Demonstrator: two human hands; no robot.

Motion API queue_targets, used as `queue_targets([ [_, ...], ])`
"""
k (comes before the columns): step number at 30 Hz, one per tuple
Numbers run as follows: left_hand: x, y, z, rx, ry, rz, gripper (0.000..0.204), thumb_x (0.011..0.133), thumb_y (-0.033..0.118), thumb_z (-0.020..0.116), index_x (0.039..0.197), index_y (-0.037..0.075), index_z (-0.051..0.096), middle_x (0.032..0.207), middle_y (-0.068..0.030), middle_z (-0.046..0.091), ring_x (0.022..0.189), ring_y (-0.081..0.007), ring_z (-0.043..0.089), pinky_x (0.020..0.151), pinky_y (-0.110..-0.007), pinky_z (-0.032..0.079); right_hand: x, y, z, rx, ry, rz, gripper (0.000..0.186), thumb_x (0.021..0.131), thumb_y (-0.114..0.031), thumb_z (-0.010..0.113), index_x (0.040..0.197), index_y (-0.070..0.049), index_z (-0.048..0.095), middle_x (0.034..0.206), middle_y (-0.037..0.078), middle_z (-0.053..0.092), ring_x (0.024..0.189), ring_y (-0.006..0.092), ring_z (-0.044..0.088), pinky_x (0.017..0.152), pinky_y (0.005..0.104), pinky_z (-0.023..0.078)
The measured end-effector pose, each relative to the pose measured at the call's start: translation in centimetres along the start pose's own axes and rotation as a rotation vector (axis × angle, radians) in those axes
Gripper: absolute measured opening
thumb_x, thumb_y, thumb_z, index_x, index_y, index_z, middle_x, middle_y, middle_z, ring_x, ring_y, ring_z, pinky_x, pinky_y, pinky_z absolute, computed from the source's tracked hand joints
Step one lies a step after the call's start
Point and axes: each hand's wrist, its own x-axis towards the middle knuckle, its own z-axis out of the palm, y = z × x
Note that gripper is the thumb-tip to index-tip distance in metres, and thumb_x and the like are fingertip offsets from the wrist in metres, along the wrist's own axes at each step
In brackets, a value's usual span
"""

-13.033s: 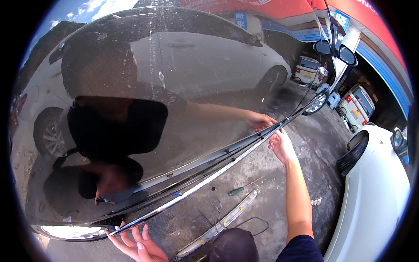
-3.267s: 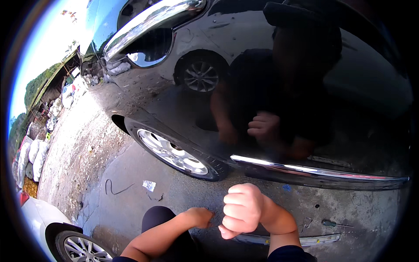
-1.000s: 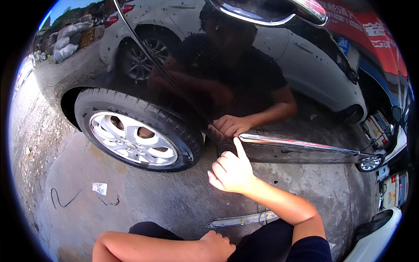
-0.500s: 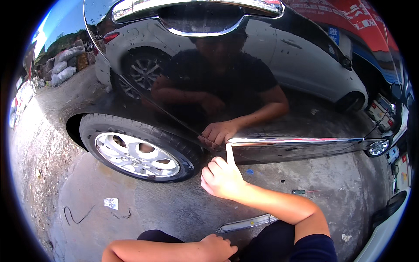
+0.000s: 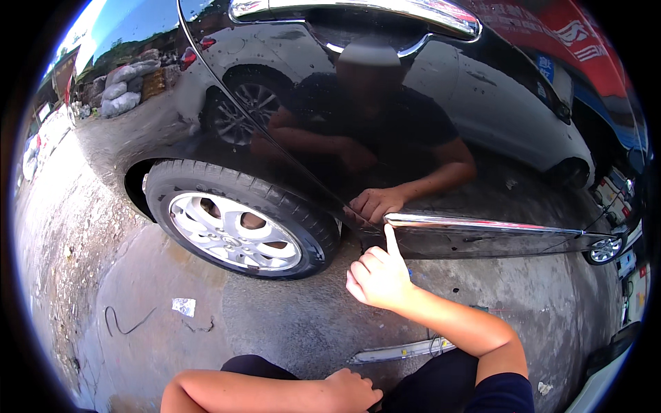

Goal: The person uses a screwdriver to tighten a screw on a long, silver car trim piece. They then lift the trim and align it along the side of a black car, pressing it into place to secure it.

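Observation:
My right hand (image 5: 381, 279) reaches up to the black car door (image 5: 482, 242). Its index finger is stretched out, with the tip at the near end of a chrome trim strip (image 5: 475, 223). The other fingers curl back toward the palm, and nothing shows in them. That strip runs along the lower door to the right. Low in the picture, my left hand (image 5: 351, 391) rests in front of my lap with its fingers bent; its palm side is hidden. The glossy door panel mirrors my arms and a white car.
A rear wheel (image 5: 237, 230) with silver spokes stands left of my right hand. On the concrete lie a long pale strip (image 5: 396, 352), a black cord (image 5: 127, 321) and a silvery packet (image 5: 184, 307). The chrome door handle (image 5: 365, 12) is above.
My view has shifted, so the car's wheel and strip sit farther right in the picture. My right index fingertip stays at the strip's end, now just under it. My left hand barely differs.

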Motion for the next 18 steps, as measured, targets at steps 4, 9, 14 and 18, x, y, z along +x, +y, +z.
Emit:
queue_targets([
  [4, -0.2, 0.2, -0.3, -0.005, -0.016, -0.015, 0.045, 0.096, 0.041, 0.06, 0.121, 0.004, 0.057, 0.107, -0.0209, 0.066, 0.097, -0.0382, 0.069, 0.083, -0.048, 0.054, 1.0, 0.0, -0.5, 0.022, 0.021, -0.01, 0.018, 0.072, -0.016, 0.074, 0.063, -0.009, 0.06, 0.059, 0.005, 0.05, 0.064, 0.0224, 0.057, 0.114, 0.0686, 0.03],
  [9, 0.0, 0.0, -0.2, -0.001, -0.022, -0.018, 0.045, 0.097, 0.042, 0.06, 0.121, 0.005, 0.057, 0.108, -0.0209, 0.066, 0.097, -0.0378, 0.068, 0.085, -0.048, 0.054, 2.1, -0.1, -0.8, 0.031, 0.063, -0.011, 0.021, 0.072, -0.016, 0.075, 0.062, -0.009, 0.058, 0.057, 0.005, 0.048, 0.062, 0.0229, 0.055, 0.115, 0.0642, 0.032],
  [14, -0.8, -0.2, -0.6, -0.022, -0.047, -0.048, 0.044, 0.097, 0.042, 0.059, 0.122, 0.005, 0.057, 0.108, -0.021, 0.066, 0.098, -0.0376, 0.068, 0.085, -0.048, 0.054, 1.5, 1.1, 0.0, 0.001, 0.039, -0.083, 0.021, 0.069, -0.015, 0.075, 0.063, -0.009, 0.057, 0.058, 0.005, 0.047, 0.062, 0.0228, 0.054, 0.115, 0.0644, 0.032],
  [18, -1.1, -0.4, -0.1, -0.036, -0.018, -0.044, 0.045, 0.098, 0.042, 0.058, 0.121, 0.004, 0.057, 0.108, -0.0206, 0.067, 0.099, -0.0369, 0.068, 0.085, -0.048, 0.053, -0.4, 0.8, 0.5, -0.056, -0.056, -0.072, 0.021, 0.068, -0.016, 0.075, 0.063, -0.009, 0.056, 0.058, 0.004, 0.045, 0.063, 0.0227, 0.053, 0.113, 0.0709, 0.029],
])
